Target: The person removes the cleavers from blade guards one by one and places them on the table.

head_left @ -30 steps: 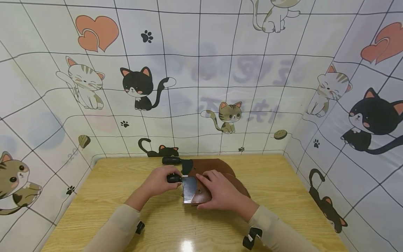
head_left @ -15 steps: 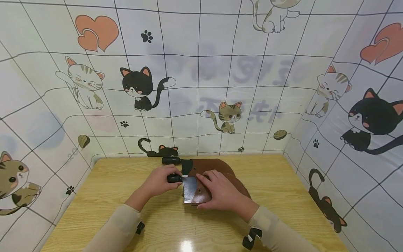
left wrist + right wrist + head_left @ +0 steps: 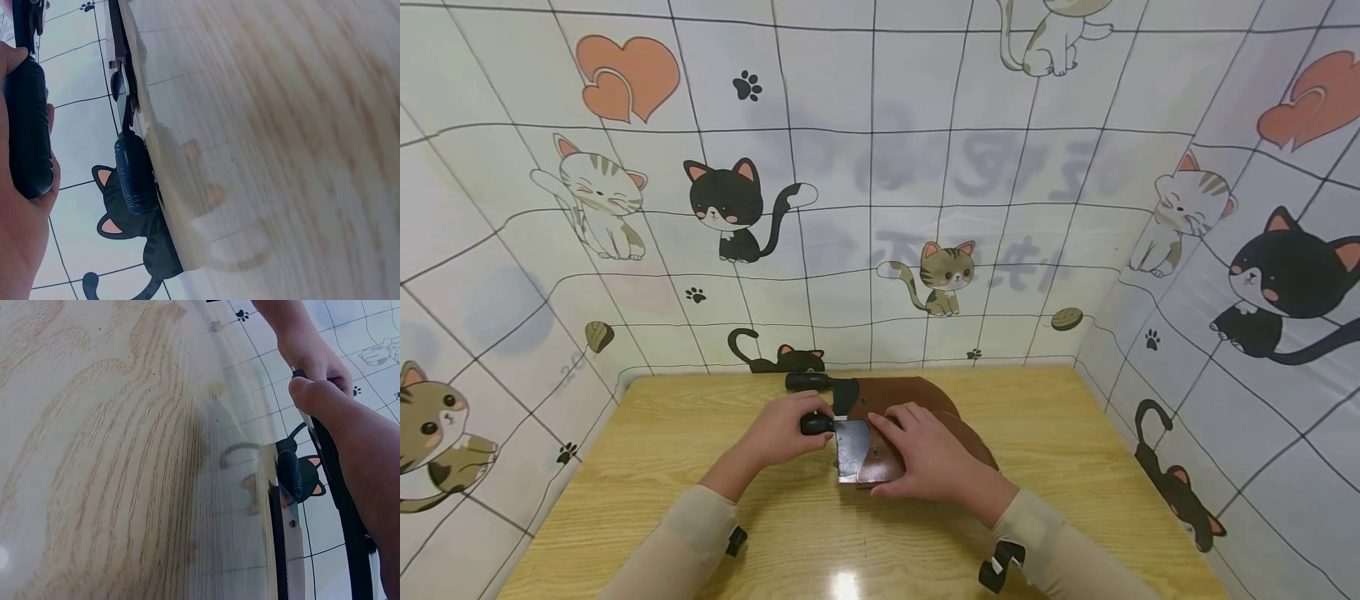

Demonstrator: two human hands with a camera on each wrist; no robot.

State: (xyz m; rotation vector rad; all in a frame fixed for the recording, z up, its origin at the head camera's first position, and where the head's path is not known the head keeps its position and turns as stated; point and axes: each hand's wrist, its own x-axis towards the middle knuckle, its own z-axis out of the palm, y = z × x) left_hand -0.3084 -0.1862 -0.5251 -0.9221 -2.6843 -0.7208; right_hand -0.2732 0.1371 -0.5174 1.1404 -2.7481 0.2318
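Observation:
My left hand (image 3: 781, 429) grips the black handle (image 3: 815, 424) of a cleaver, fingers wrapped around it in the left wrist view. Part of the shiny blade (image 3: 852, 454) shows between the handle and a brown leather sheath (image 3: 880, 465), which covers the rest. My right hand (image 3: 928, 454) holds that sheath, thumb at its near edge and fingers across its top; the palm hides much of it. In the left wrist view the gripped handle (image 3: 28, 131) is raised off the tabletop. Behind lies a second cleaver with a black handle (image 3: 807, 382) and its own brown sheath (image 3: 898, 394).
The wooden table (image 3: 715, 533) is glossy and reflects light near its front edge. A white wall covering (image 3: 835, 192) printed with cats and grid lines stands behind and on both sides. The second cleaver lies close to the table's back edge.

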